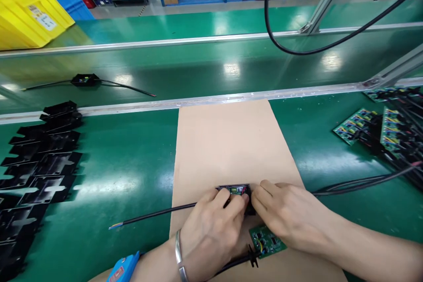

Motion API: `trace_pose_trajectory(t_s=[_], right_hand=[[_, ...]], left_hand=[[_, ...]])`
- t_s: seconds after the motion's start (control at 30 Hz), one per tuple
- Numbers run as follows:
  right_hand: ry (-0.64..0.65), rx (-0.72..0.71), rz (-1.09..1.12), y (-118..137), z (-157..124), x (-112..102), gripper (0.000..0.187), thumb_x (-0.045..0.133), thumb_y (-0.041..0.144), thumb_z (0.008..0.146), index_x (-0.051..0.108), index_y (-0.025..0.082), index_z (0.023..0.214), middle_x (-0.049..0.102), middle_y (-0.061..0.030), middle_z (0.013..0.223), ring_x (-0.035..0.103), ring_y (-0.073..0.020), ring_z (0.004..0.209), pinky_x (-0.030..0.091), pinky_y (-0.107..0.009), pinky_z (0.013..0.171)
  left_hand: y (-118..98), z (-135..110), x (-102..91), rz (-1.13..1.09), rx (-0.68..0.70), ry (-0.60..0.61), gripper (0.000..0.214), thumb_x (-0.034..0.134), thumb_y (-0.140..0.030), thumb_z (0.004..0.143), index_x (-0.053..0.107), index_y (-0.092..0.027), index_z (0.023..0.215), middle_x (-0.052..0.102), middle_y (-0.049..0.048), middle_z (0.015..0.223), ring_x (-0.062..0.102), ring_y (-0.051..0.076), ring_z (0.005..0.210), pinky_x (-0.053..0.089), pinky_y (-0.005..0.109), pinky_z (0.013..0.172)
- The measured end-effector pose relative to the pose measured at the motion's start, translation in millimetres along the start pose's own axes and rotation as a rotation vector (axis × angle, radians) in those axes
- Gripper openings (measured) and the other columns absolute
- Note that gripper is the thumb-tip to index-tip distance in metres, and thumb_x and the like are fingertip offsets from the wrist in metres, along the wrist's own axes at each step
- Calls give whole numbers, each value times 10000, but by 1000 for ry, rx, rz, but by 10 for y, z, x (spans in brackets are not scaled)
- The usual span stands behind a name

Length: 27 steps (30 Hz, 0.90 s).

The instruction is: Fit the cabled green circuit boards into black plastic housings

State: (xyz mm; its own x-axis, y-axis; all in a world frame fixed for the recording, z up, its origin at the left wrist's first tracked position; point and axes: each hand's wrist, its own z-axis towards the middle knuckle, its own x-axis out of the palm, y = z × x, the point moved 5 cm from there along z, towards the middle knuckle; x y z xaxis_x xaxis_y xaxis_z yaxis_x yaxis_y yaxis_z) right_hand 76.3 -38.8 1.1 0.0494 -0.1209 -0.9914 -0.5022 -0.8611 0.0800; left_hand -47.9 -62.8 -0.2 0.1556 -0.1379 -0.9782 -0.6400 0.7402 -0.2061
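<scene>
A small black plastic housing with a green circuit board inside (235, 189) lies on the cardboard sheet (228, 141). My left hand (220, 220) is closed over its left part, the fingertips pressing on the board and housing. At its right end, the bent fingers of my right hand (280, 211) pinch the housing edge; the exact grip is hidden. A black cable (155, 213) with bare coloured wire ends runs out to the left. Just below my hands lies another green circuit board (267, 242) with a black cable attached.
Overlapping black housings (53, 176) cover the left of the green bench. Circuit boards with cables (357, 125) are heaped at the right. A wired unit (85, 80) lies beyond the metal rail. A yellow bin (29, 17) stands back left, and a black cable (297, 53) hangs back right.
</scene>
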Motion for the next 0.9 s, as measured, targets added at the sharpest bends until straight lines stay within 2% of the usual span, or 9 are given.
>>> trace_pose_trajectory(t_s=[0.07,0.13,0.3,0.37,0.5,0.57,0.7,0.8,0.9], right_hand=[[-21,3,-57,31,0,21,158,471,58,774,589,160,791,544,-80,737,474,-243,639,300,-352,451],[-95,9,-34,27,-34,54,173,459,49,783,601,146,802,550,-82,746,475,-241,651,334,-360,484],[-350,131,223,-170,-217,131,223,445,91,915,626,146,1033,592,-74,887,500,-214,783,409,-371,693],[-392,156,294,-223,-262,143,224,480,116,927,609,158,1105,598,-77,942,503,-215,844,406,-368,733],[-396,77,278,-175,-244,117,264,402,61,938,618,134,1071,599,-75,880,497,-207,800,391,-365,708],[-391,30,205,-118,-213,90,280,366,58,941,631,96,1024,595,-94,857,488,-219,780,390,-380,699],[-334,6,91,-68,-148,59,304,345,77,935,646,52,967,585,-137,869,468,-253,783,398,-411,712],[-296,-11,142,-106,-111,67,320,331,94,951,649,68,933,581,-127,847,464,-242,767,397,-396,692],[-298,-10,241,-175,-100,95,335,322,111,976,647,105,893,576,-96,809,460,-214,745,384,-367,663]], left_hand=[[-6,26,-10,-4,-18,12,346,468,-116,864,565,-71,1193,584,59,927,490,225,808,482,387,658],[4,10,3,-32,-40,3,390,486,-114,831,552,-77,1213,587,54,915,488,226,810,483,391,678],[68,-137,54,-137,-8,-169,400,459,-84,819,545,-108,1209,610,67,1041,505,230,921,483,386,811],[90,-157,69,-137,-2,-176,432,455,-78,811,530,-108,1235,601,80,1075,503,233,935,479,390,831],[75,-96,88,-86,-42,-19,670,479,-114,777,333,-82,1430,586,88,1015,478,240,852,480,412,779],[28,-57,75,-22,-45,22,683,470,-114,787,302,-58,1446,583,86,1007,466,242,861,468,416,797],[-80,16,59,89,-38,22,583,473,-141,804,419,5,1366,570,111,1050,453,242,875,455,415,787],[-120,79,62,93,-41,38,432,496,-167,781,598,-54,1185,563,121,1048,461,252,859,457,440,735],[-80,110,27,22,-62,64,421,523,-171,743,616,-86,1145,570,112,1035,478,257,860,469,433,695]])
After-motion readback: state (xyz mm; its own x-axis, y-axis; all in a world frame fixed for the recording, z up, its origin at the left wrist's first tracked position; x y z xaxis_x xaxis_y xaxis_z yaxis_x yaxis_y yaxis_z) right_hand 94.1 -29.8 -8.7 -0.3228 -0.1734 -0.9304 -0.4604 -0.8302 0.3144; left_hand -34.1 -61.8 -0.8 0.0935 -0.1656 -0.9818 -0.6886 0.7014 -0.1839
